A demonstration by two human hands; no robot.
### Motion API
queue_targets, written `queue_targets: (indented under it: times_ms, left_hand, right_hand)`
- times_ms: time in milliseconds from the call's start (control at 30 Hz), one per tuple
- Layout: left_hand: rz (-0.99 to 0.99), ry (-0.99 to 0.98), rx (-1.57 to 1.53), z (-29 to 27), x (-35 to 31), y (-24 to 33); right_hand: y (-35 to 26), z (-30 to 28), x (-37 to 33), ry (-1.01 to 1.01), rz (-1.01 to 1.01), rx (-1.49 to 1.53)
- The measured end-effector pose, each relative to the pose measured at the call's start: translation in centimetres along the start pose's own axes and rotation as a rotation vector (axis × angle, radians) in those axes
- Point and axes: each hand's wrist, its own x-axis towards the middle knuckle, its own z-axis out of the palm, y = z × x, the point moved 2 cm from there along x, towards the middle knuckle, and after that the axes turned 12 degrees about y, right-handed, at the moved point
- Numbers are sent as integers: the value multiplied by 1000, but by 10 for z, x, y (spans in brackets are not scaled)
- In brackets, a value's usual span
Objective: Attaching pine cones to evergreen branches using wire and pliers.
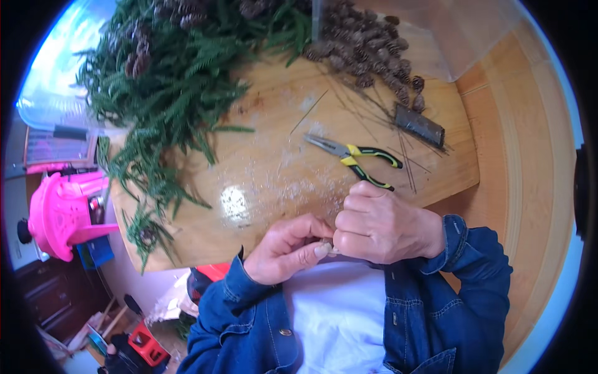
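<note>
My left hand [288,249] and my right hand [387,225] meet in front of my chest, at the table's near edge. The left thumb and fingers are pinched together, and my right hand is curled into a fist against them. A small pale bit shows between the fingertips, but what it is cannot be made out. Just beyond my right hand lie needle-nose pliers [350,151] with yellow and black handles, jaws pointing to the far left. Thin dark wires [403,156] are scattered right of the pliers, and a single one [308,112] lies farther off.
Green artificial pine branches [168,93] with some cones cover the table's left side. Many small brown pine cones [367,53] are heaped at the back right, by a clear plastic bin [436,43]. A dark rectangular block [419,126] lies near the wooden table's [261,168] right edge. A pink stool [62,215] stands left.
</note>
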Motion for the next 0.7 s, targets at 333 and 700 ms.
queue_targets:
  times_ms: [333, 700]
  left_hand:
    - [717, 222, 805, 16, 17, 3]
    - [403, 105, 714, 18, 13, 25]
  right_hand:
    - [0, 10, -14, 287, 247, 71]
    - [-3, -5, -14, 173, 211, 175]
